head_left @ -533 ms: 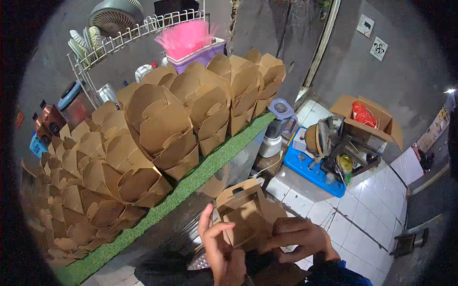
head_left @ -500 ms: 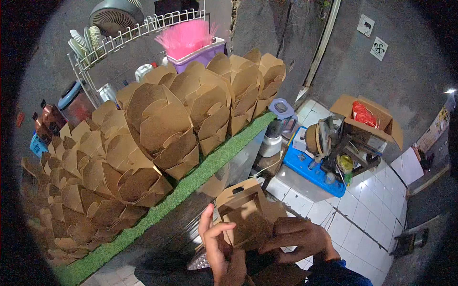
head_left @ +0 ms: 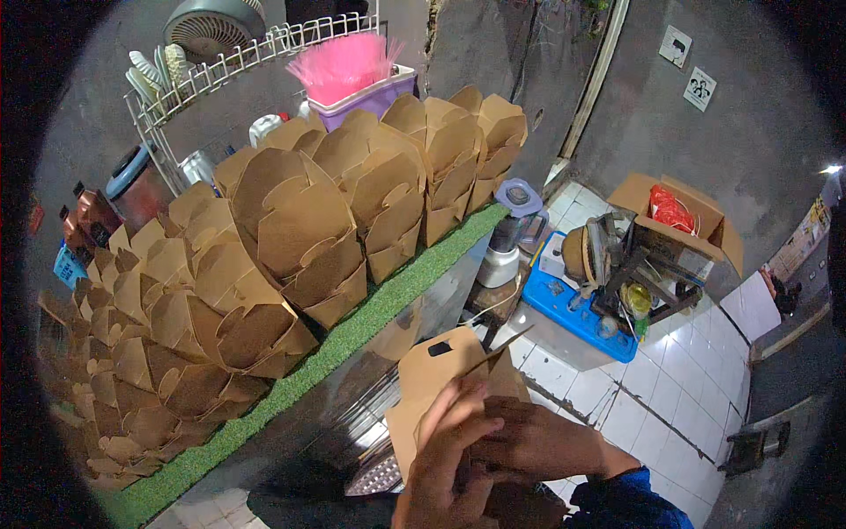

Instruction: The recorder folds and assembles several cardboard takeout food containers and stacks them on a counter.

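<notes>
A brown cardboard food box [head_left: 432, 372], partly folded, is in front of me at the lower middle, one flap with a small dark slot standing up at its far side. My left hand [head_left: 448, 445] is closed at its near side, fingers bent over a raised flap. Against it, my right hand [head_left: 542, 438] grips the box from the right with curled fingers. The two hands overlap and hide the near part of the box and most fingertips. To the left, several folded food boxes of the same brown card [head_left: 295, 207] stand in packed rows.
The rows stand on a counter edged with green artificial grass [head_left: 388, 286]. Behind are a white wire rack [head_left: 256, 60] and a purple tub [head_left: 370, 99] of pink straws. On the right are a blender [head_left: 504, 256], a blue-lidded bin [head_left: 573, 313] and an open carton [head_left: 718, 242] on white tiles.
My left hand has moved right and in against my right hand, its raised fingers bending down onto the box. The box has turned and its flaps have shifted.
</notes>
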`<state>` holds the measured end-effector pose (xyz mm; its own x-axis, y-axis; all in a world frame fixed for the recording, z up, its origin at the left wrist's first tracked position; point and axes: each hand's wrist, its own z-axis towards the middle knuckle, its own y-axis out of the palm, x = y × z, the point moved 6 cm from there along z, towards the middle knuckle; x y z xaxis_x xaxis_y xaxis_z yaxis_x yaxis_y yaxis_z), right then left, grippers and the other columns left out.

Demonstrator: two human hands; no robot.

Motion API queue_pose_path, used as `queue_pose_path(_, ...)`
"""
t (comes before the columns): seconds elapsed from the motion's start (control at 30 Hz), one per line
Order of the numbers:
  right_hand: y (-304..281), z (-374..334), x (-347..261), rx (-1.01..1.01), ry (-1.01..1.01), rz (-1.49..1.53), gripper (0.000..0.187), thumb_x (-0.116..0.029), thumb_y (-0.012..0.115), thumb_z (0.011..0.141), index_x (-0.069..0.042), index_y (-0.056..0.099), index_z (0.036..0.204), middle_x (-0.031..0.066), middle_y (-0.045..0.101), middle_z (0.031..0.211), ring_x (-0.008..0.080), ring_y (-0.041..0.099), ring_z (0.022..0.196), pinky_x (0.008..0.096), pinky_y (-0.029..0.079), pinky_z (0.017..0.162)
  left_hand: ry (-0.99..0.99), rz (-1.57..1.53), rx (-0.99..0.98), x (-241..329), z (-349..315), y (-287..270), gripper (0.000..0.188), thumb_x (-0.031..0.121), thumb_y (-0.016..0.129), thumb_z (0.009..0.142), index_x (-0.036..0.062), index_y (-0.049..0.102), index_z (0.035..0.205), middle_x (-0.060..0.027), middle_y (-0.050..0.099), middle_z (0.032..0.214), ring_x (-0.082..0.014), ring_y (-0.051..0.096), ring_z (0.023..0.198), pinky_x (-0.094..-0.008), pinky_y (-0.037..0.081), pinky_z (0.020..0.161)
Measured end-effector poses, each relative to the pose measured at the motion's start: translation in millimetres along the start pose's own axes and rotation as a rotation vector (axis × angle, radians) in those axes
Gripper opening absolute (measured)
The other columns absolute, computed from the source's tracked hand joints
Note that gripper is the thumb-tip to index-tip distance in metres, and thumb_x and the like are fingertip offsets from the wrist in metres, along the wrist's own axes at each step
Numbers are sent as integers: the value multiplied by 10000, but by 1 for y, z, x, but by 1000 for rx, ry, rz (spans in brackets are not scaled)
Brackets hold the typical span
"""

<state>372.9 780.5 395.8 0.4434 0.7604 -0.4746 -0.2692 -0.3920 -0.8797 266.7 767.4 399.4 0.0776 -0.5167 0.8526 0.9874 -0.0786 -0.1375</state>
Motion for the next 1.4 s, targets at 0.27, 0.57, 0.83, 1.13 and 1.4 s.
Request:
queue_pose_path(0.27,-4,-9,0,198,-38,100,323,-307,601,872,-99,611,1119,141,561,1189,357,505,1166,460,370,1042,-133,395,-300,4,5,-10,330,218,508,784,86,620,1065,-144,364,1461,-353,350,1335,-487,248,1077)
queue_pose_path(0.57,2,-11,-5,79,-141,184,280,-256,656,817,-74,602,1022,132,573,1130,351,520,1134,483,360,1034,-216,578,-198,-29,-2,-12,539,131,572,612,155,601,1150,-235,290,1459,-415,262,1342,-553,122,1056)
queue_pose_path(0.83,3,-18,4,62,-170,482,147,-205,634,862,-60,643,883,85,624,860,308,620,871,365,491,793,-255,816,93,-30,-3,-21,407,145,588,712,170,615,1118,-224,363,1359,-395,330,1275,-499,220,1030)
queue_pose_path(1.13,-9,-34,3,148,-243,950,248,-195,766,787,-7,712,939,149,659,903,307,651,796,391,506,705,-296,849,114,-32,-1,-21,518,122,597,665,126,565,1182,-232,350,1296,-417,302,1222,-532,198,997)
queue_pose_path(1.4,-17,-28,7,310,216,550,224,-228,757,800,-91,671,956,24,694,915,201,679,843,320,519,711,-62,503,94,-26,-3,-28,356,119,648,687,158,666,1040,-190,404,1360,-383,343,1250,-495,252,1000)
